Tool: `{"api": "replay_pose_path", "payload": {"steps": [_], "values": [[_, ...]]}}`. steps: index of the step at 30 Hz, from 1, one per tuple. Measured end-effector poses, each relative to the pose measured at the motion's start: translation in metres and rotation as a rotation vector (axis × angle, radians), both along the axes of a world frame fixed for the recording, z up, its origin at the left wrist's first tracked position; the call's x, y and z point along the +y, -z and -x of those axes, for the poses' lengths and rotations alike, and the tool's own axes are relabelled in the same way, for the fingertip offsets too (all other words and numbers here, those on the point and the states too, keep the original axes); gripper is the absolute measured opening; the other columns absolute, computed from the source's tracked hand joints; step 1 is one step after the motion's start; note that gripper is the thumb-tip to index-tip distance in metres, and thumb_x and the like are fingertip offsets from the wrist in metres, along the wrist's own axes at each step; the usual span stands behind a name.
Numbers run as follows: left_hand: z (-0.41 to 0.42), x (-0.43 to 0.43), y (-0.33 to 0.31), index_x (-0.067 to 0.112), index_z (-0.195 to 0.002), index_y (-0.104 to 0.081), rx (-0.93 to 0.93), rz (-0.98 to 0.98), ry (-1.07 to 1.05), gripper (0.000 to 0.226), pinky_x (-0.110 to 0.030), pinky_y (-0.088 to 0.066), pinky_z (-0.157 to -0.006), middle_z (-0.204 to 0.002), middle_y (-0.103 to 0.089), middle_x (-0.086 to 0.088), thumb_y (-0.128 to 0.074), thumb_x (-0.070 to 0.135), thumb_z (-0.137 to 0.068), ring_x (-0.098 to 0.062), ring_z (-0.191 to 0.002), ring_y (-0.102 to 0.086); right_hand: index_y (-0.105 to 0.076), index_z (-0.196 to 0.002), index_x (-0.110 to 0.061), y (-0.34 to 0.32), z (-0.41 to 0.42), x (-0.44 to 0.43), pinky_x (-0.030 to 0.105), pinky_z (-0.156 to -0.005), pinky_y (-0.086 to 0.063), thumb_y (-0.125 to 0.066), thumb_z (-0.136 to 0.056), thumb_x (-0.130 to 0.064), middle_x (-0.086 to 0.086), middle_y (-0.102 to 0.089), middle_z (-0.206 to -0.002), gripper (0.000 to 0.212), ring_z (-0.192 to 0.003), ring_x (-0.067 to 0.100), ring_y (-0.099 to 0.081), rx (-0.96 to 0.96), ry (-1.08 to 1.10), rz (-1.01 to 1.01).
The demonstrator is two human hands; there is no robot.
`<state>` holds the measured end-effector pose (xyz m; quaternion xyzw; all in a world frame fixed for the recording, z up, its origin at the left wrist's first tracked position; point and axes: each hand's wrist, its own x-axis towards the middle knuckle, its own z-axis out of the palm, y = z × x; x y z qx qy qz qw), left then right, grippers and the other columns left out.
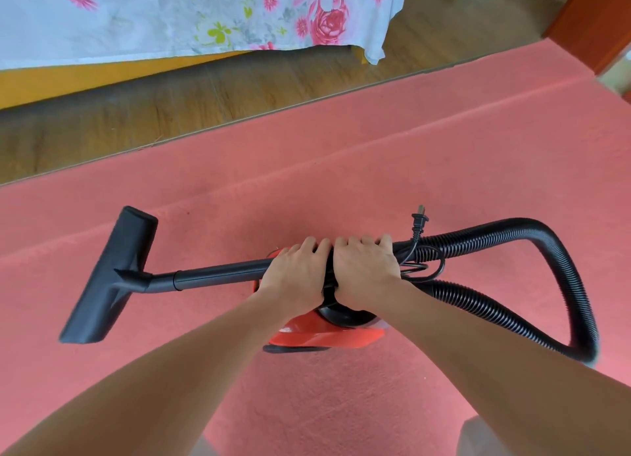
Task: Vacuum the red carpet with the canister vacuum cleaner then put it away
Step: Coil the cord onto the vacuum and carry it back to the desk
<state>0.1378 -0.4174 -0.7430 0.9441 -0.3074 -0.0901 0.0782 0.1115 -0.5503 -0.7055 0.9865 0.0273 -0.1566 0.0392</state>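
— Vacuum (327, 336), where is it?
— Over the carpet (409, 155), straight below the person's arms. Only part of its red body shows, under the hands. Whether it stands on the carpet or hangs above it, I cannot tell.
— And the left grip (297, 274)?
— Closed round the black wand (218, 274), fingers curled over the top.
— The right grip (365, 271)?
— Touching the left one, side by side. Its fingers are curled over the end of the hose (478, 236), where it meets the wand.
— Where does the wand point?
— Out to the person's left, nearly level. The head (112, 278) sits at its far end, crosswise to it, long and flat.
— The hose?
— It runs out to the right, bends round in a big loop and comes back under the right forearm.
— Any cord?
— A cord (443, 262) is looped just beside the right grip, against the hose. The plug (419, 220) sticks up free, prongs uppermost.
— What lies around?
— A strip of wooden floor (170, 107) runs along the carpet's far edge. Beyond it is a bed (51, 86) with a flowered sheet (170, 11) hanging down its side. A reddish-brown wooden piece (590, 21) stands at the far right.
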Motion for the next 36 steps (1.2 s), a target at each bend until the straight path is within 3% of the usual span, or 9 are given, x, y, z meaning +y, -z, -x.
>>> {"api": "replay_pose_path", "payload": {"steps": [5,9,24,29,36], "values": [[0.011,-0.002,-0.028,0.022,-0.134,-0.036,0.108,-0.172,0.002,0.064,-0.039,-0.046,-0.093,-0.118,-0.052,-0.002,-0.071,0.025,-0.08,-0.026,-0.108,-0.057,-0.049,-0.116,-0.015,-0.013,0.01,0.005,0.045,-0.095,-0.034,-0.065,-0.078,-0.027,0.004,-0.06,-0.115,0.043,-0.109,0.027,-0.054,0.068,0.033,0.003],[0.006,-0.022,-0.101,0.022,-0.136,-0.034,0.154,-0.222,0.002,0.065,-0.039,-0.044,-0.094,-0.121,-0.052,-0.005,-0.067,0.017,-0.08,-0.029,-0.112,-0.056,-0.048,-0.121,-0.016,-0.079,0.008,-0.013,0.043,-0.096,-0.036,-0.064,-0.08,-0.022,0.005,-0.059,-0.121,0.045,-0.113,0.028,-0.054,0.104,0.067,-0.011],[-0.015,-0.084,-0.62,0.021,-0.125,-0.042,-0.049,-0.082,0.21,0.051,-0.037,-0.046,-0.084,-0.111,-0.058,-0.001,-0.064,0.03,-0.08,-0.026,-0.102,-0.062,-0.046,-0.124,-0.01,-0.611,0.015,-0.076,0.044,-0.099,-0.039,-0.067,-0.08,-0.027,0.011,-0.06,-0.117,0.051,-0.109,0.032,-0.056,-0.039,0.195,-0.01],[-0.028,-0.127,-0.69,0.021,-0.119,-0.044,-0.099,-0.093,0.316,0.045,-0.037,-0.048,-0.077,-0.104,-0.059,-0.001,-0.063,0.033,-0.081,-0.026,-0.095,-0.064,-0.047,-0.12,-0.012,-0.669,0.013,-0.116,0.043,-0.09,-0.04,-0.066,-0.079,-0.026,0.009,-0.063,-0.111,0.048,-0.104,0.03,-0.059,-0.05,0.284,-0.024],[-0.054,-0.191,-0.725,0.022,-0.128,-0.042,-0.125,-0.105,0.353,0.053,-0.037,-0.051,-0.081,-0.107,-0.059,-0.001,-0.065,0.034,-0.082,-0.026,-0.099,-0.064,-0.046,-0.12,-0.012,-0.691,-0.012,-0.183,0.043,-0.088,-0.04,-0.064,-0.078,-0.025,0.01,-0.062,-0.111,0.047,-0.103,0.031,-0.059,-0.109,0.291,-0.058]]}}
